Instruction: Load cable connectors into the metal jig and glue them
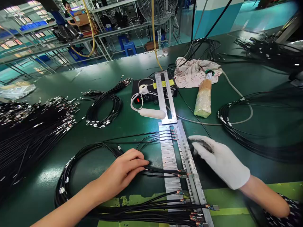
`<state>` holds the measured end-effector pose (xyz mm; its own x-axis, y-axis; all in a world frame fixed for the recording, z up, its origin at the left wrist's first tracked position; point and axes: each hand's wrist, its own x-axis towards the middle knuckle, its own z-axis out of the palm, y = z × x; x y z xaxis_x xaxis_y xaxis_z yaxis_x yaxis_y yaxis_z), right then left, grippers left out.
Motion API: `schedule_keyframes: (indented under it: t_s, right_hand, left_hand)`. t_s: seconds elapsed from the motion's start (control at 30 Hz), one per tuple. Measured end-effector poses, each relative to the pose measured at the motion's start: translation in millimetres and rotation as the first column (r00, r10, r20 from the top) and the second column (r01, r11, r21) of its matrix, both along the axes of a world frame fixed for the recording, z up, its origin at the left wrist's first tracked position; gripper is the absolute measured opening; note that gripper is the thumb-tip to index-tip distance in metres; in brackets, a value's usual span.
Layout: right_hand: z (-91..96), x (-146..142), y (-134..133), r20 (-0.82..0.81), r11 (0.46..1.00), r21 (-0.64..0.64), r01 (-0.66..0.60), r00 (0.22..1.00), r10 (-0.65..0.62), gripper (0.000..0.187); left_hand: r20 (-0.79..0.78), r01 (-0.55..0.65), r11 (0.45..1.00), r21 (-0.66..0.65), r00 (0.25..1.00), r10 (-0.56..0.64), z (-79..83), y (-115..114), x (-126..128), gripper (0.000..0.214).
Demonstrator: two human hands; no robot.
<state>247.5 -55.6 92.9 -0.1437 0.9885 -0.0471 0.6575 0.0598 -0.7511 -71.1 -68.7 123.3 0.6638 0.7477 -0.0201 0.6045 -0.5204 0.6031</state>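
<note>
My bare left hand (pixel 129 165) is closed, with fingertips pinched on thin black cables (pixel 155 171). These cables run across a slotted metal fixture (pixel 168 159), their small connectors (pixel 182 172) lying along its rail. More connectors (pixel 174 135) sit at the fixture's far end. Several black cables (pixel 142 214) cross its near end, one connector (pixel 212 207) sticking out past the rail. To the right of the rail, my right hand (pixel 220 160) wears a white glove with darkened fingers. Its index finger and thumb point left, slightly apart, with nothing visible between them.
A black control box (pixel 146 98), with a white handheld piece (pixel 151 113) corded beside it, stands behind the fixture. Coiled cables (pixel 104 110) and a large cable pile (pixel 30 138) lie left. A cloth (pixel 189 71), a wrapped bundle (pixel 204 97) and more cable coils (pixel 239 126) lie right.
</note>
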Motion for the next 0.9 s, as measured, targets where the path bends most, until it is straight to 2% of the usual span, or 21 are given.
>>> schedule_keyframes:
  t_s: [0.07, 0.13, 0.2, 0.27, 0.33, 0.43, 0.53, 0.63, 0.7, 0.8, 0.9]
  right_hand:
    - [-0.8, 0, 5, -0.005, 1.000, 0.023, 0.018, 1.000, -0.018, 0.032]
    - [-3.1, -1, 10, -0.020, 0.999, 0.022, 0.030, 0.999, -0.030, 0.029]
    - [-6.4, -1, 15, -0.059, 0.999, 0.003, 0.045, 0.997, -0.044, 0.028]
    - [-9.9, 0, 18, -0.101, 0.998, -0.019, 0.063, 0.993, -0.064, 0.029]
    - [-12.7, 1, 19, -0.119, 0.996, -0.037, 0.077, 0.990, -0.081, 0.029]
    - [-15.1, 2, 19, -0.124, 0.996, -0.047, 0.076, 0.989, -0.081, 0.029]
    - [-16.5, 2, 18, -0.137, 0.997, -0.043, 0.064, 0.988, -0.070, 0.028]
    - [-17.6, 2, 19, -0.132, 0.998, -0.036, 0.057, 0.989, -0.061, 0.026]
    - [-18.2, 3, 19, -0.124, 0.998, -0.028, 0.059, 0.990, -0.062, 0.025]
    - [-18.3, 3, 19, -0.112, 0.999, -0.013, 0.053, 0.992, -0.054, 0.025]
    - [-17.9, 3, 20, -0.093, 0.999, 0.014, 0.032, 0.995, -0.031, 0.024]
  left_hand:
    - [0.014, -0.035, 0.993, 0.115, 0.999, 0.034, -1.9, 5, 3, 0.027]
    - [-0.053, -0.050, 0.957, 0.286, 0.996, 0.068, -5.5, 10, 10, 0.024]
    - [-0.128, -0.023, 0.918, 0.397, 0.989, 0.080, -12.4, 13, 24, 0.022]
    - [-0.152, 0.035, 0.920, 0.390, 0.988, 0.027, -21.0, 14, 43, 0.021]
    - [-0.115, 0.070, 0.941, 0.331, 0.993, -0.034, -28.2, 12, 61, 0.019]
    - [-0.011, 0.042, 0.977, 0.211, 0.999, -0.040, -32.7, 10, 75, 0.020]
    - [0.100, -0.013, 0.990, 0.142, 0.995, -0.002, -31.0, 16, 67, 0.019]
    - [0.153, -0.065, 0.963, 0.260, 0.988, 0.025, -28.5, 30, 49, 0.022]
    - [0.121, -0.072, 0.937, 0.342, 0.992, 0.032, -28.0, 40, 39, 0.024]
    - [-0.010, 0.023, 0.924, 0.382, 1.000, -0.021, -27.5, 50, 33, 0.030]
    - [-0.092, 0.134, 0.921, 0.365, 0.990, -0.108, -25.6, 55, 32, 0.039]
